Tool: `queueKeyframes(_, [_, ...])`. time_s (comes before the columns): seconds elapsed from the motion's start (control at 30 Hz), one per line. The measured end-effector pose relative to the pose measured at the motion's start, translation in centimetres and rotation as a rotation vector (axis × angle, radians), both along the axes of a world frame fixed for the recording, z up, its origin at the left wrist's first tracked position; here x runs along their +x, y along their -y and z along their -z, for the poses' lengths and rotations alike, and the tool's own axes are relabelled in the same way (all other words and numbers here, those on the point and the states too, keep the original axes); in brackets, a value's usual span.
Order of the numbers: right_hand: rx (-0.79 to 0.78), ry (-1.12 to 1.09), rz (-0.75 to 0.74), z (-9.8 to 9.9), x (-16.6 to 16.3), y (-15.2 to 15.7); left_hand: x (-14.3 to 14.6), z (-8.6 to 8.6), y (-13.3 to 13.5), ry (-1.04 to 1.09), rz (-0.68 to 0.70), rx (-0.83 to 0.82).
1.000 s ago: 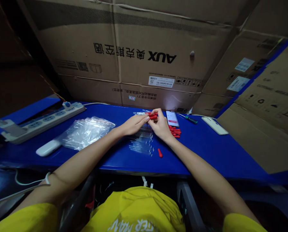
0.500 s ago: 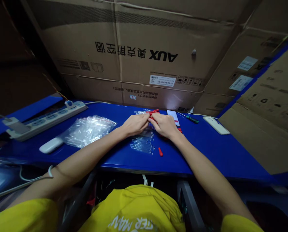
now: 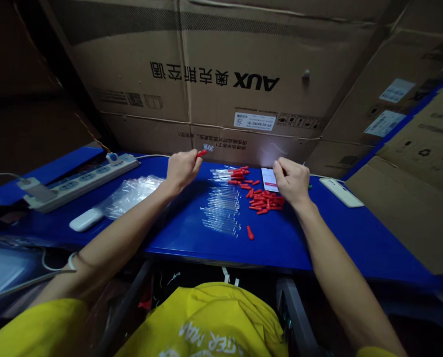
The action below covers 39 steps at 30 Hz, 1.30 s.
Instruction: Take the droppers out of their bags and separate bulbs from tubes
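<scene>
My left hand (image 3: 183, 169) is closed in a fist, raised left of the glass tubes. A red rubber dropper bulb (image 3: 201, 153) pokes out of its thumb side; any tube on it is hidden in the fist. My right hand (image 3: 293, 179) is raised over the right side, fingers curled and thumb up, and I cannot make out anything in it. Between my hands, thin clear glass tubes (image 3: 221, 210) lie in a spread row. Behind them is a bunch of glass droppers with red bulbs (image 3: 238, 173). Loose red bulbs (image 3: 265, 201) form a heap, with a single bulb (image 3: 250, 232) nearer me.
A lit phone (image 3: 269, 179) lies partly behind my right hand, with a white case-like object (image 3: 341, 192) farther right. To the left are clear plastic bags (image 3: 134, 196), a white oblong device (image 3: 86, 219) and a power strip (image 3: 83, 181). Cardboard (image 3: 214, 99) walls the blue table's back.
My hands, together over the tubes before, have separated. The left has moved left and up with a red bulb in it; the right has moved right, uncovering the heap of bulbs.
</scene>
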State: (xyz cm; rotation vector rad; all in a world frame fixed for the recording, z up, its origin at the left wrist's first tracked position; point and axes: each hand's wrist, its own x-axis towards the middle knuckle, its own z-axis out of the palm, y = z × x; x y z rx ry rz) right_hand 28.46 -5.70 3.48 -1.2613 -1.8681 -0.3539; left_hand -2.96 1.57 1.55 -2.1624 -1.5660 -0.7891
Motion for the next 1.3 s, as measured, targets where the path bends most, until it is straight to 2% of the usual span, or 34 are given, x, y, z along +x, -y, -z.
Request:
queueKeyframes(0.07, [-0.030, 0.007, -0.034, 0.1, -0.6, -0.1, 1.2, -0.2, 0.6, -0.082, 0.106, 0.013])
queueKeyframes(0.17, [-0.190, 0.165, -0.118, 1.1, -3.2, -0.2, 4.4, 0.3, 2.4, -0.242, 0.350, -0.062])
queueKeyframes(0.27, [-0.280, 0.302, -0.175, 2.1, -5.2, -0.2, 6.0, 0.8, 3.7, -0.316, 0.431, -0.137])
queueKeyframes(0.4, [-0.239, 0.397, -0.198, 2.3, -5.0, 0.0, 5.3, 0.8, 3.5, -0.351, 0.503, -0.205])
queueKeyframes(0.57, [-0.223, 0.436, -0.311, 1.7, -3.4, -0.1, 4.5, 0.7, 3.2, -0.378, 0.651, -0.253])
queueKeyframes(0.73, [-0.298, 0.397, -0.378, 1.8, -3.0, -0.2, 5.3, 1.5, 3.3, -0.344, 0.676, -0.276])
queueKeyframes(0.9, [-0.252, 0.239, -0.350, 1.1, -2.3, 0.3, 4.7, 1.8, 2.6, -0.308, 0.603, -0.251])
queueKeyframes(1.07, [-0.153, -0.151, -0.233, -0.5, -0.3, 0.7, 1.8, 0.7, 1.0, -0.187, 0.499, -0.142])
queueKeyframes(1.2, [-0.226, -0.159, -0.341, -0.4, -1.0, 0.5, 1.8, -0.5, 1.3, -0.007, 0.425, -0.004])
queueKeyframes(1.3, [-0.285, -0.128, -0.360, 0.4, -2.0, 0.1, 2.8, -1.0, 2.4, 0.068, 0.471, 0.070])
